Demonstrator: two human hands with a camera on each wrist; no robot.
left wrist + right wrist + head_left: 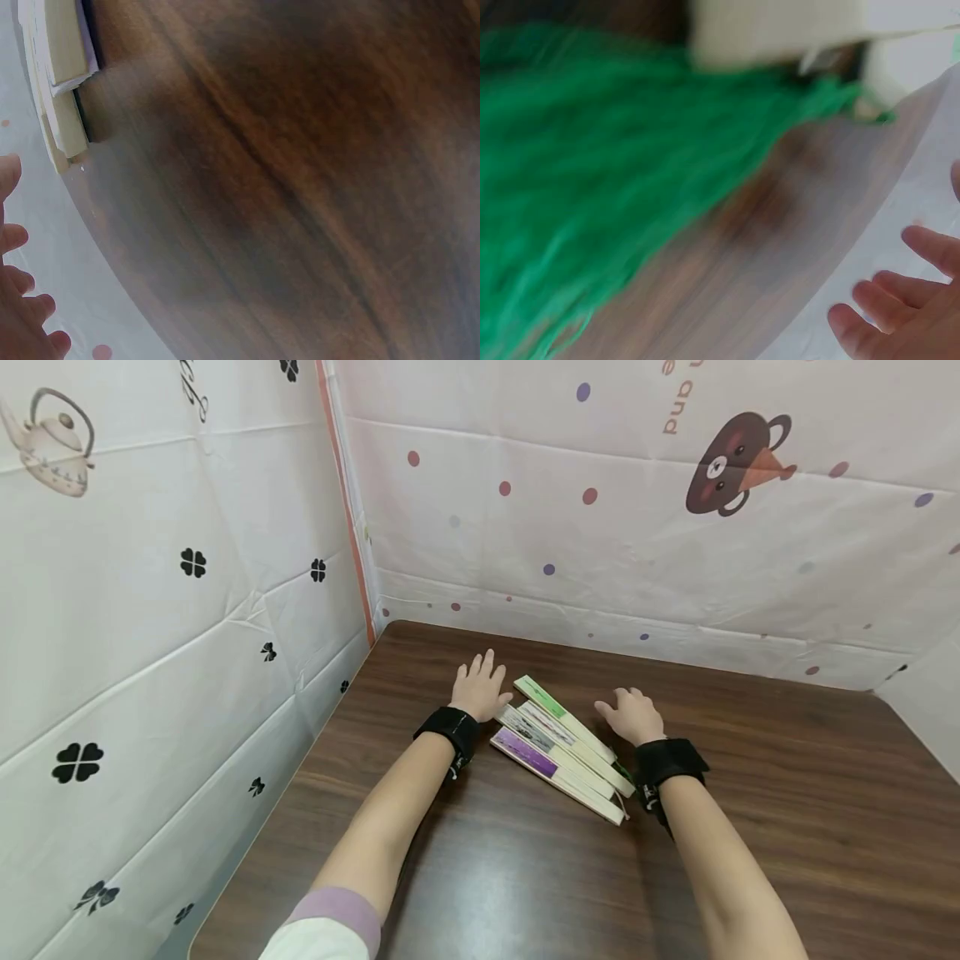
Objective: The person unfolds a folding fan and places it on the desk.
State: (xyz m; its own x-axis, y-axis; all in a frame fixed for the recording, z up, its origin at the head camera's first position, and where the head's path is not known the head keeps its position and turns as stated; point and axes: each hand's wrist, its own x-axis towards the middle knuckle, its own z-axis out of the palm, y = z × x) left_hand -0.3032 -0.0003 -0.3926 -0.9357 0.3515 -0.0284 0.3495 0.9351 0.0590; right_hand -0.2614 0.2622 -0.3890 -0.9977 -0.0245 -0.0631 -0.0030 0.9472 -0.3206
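Note:
Several folded hand fans lie side by side at a slant on the table, a green one [542, 697] farthest back and a purple one [525, 752] nearest. Between them are a white printed fan [546, 722] and a grey printed fan [527, 729]. My left hand [478, 691], fingers spread, is beside their left ends and holds nothing. On the other side my right hand [634, 717] has loosely extended fingers, also holding nothing, near the plain pale ends. A green tassel [630, 165] hangs large and blurred in the right wrist view, by the fan ends.
The brown wood-grain table [487, 893] has a rounded far-left corner. White printed sheets hang around it, with clovers on the left sheet [150, 652] and dots on the back sheet [630, 560]. A black band [452, 732] wraps the left wrist and another [667, 762] the right.

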